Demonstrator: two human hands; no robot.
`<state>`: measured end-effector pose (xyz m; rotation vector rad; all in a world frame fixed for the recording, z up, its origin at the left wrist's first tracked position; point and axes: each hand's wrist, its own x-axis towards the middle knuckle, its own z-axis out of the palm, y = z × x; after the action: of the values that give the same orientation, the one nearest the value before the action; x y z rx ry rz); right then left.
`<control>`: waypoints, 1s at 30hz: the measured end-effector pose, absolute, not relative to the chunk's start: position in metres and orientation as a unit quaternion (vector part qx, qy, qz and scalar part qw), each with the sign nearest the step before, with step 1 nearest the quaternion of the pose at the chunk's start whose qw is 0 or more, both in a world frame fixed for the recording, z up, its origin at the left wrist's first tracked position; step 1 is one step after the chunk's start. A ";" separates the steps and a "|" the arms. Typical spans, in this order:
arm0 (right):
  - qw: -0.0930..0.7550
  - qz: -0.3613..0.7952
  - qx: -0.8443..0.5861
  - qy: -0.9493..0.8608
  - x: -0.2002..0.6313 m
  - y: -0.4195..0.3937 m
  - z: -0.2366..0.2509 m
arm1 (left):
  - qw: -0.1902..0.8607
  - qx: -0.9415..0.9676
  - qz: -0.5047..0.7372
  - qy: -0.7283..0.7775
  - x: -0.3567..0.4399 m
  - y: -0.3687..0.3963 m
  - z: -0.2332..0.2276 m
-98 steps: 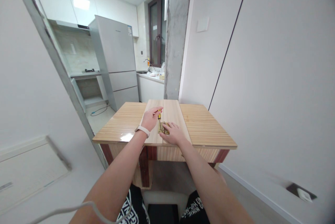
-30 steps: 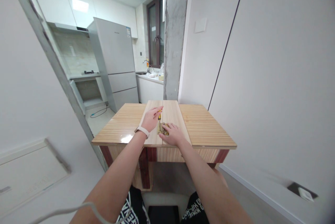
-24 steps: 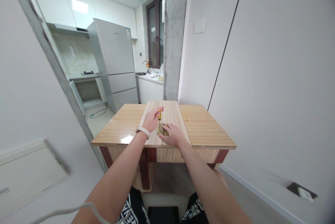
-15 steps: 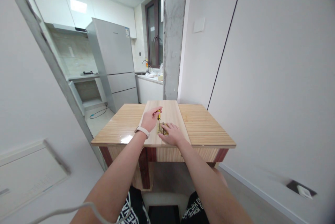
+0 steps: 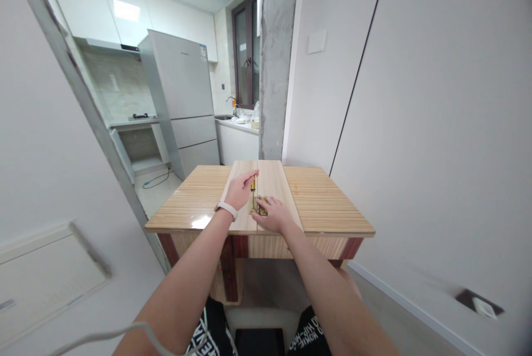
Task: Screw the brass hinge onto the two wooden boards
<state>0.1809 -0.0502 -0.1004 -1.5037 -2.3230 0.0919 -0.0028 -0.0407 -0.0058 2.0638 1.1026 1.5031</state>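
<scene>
My left hand (image 5: 240,189), with a pale watch band at the wrist, is closed around the yellow handle of a screwdriver (image 5: 253,183). The screwdriver stands nearly upright, its shaft pointing down at a brass-coloured hinge (image 5: 252,207). Whether the tip sits in a screw is too small to tell. My right hand (image 5: 273,214) lies low over the hinge's right part and holds it down, thumb and fingers around it, hiding some of it. The hinge spans the seam between two pale wooden boards (image 5: 272,176), which lie side by side on the table.
The wood-grain table (image 5: 324,195) extends on both sides of the boards. White walls (image 5: 436,123) stand close at right and left. Beyond are a grey refrigerator (image 5: 178,79), a sink counter (image 5: 236,137) and a concrete pillar (image 5: 276,67). A pale cable (image 5: 112,335) crosses near my left arm.
My left hand's fingers have shifted slightly around the top of the screwdriver handle. My right hand stays on the hinge, and the boards have not moved.
</scene>
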 end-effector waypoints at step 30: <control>0.189 0.031 -0.530 -0.826 0.182 -0.051 -0.100 | 0.176 0.742 0.530 0.371 -0.004 -0.039 -0.005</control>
<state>0.1823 -0.0514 -0.1003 -1.4905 -2.3225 0.0876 -0.0041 -0.0392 -0.0052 2.1017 1.0496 1.5023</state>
